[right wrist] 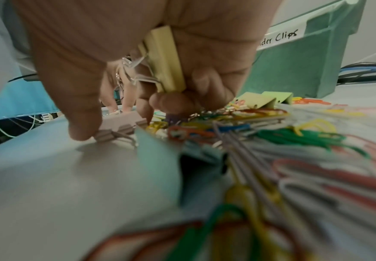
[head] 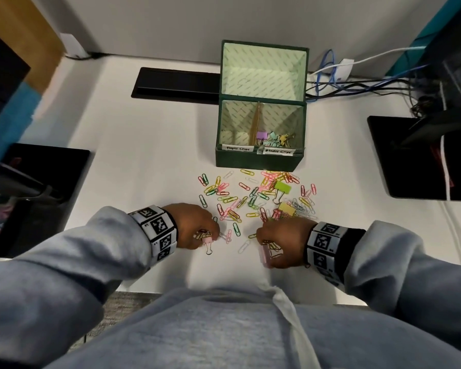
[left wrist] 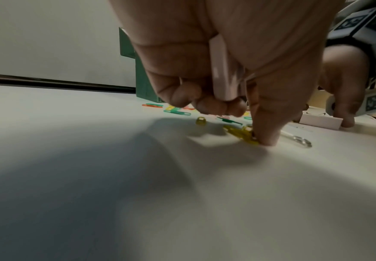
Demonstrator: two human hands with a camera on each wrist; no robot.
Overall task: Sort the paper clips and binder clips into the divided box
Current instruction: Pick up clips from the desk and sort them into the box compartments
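The green divided box [head: 258,162] stands at the back with its lid up. Its right compartment holds several binder clips [head: 274,138]. Coloured paper clips [head: 240,201] lie scattered before it, with a green binder clip [head: 282,187] and a yellow one [head: 286,209] among them. My left hand [head: 213,235] is curled round a pink binder clip [left wrist: 220,70], and one fingertip presses a yellow clip [left wrist: 245,135] on the table. My right hand [head: 262,242] grips a yellow binder clip [right wrist: 167,60] in its palm and pinches a pink binder clip [right wrist: 120,130] lying on the table.
Black pads lie at the left [head: 45,182] and at the right [head: 415,155]. A black slot [head: 176,85] runs behind the box, and cables [head: 357,83] trail at the back right. The table's front edge [head: 144,288] is close to my body.
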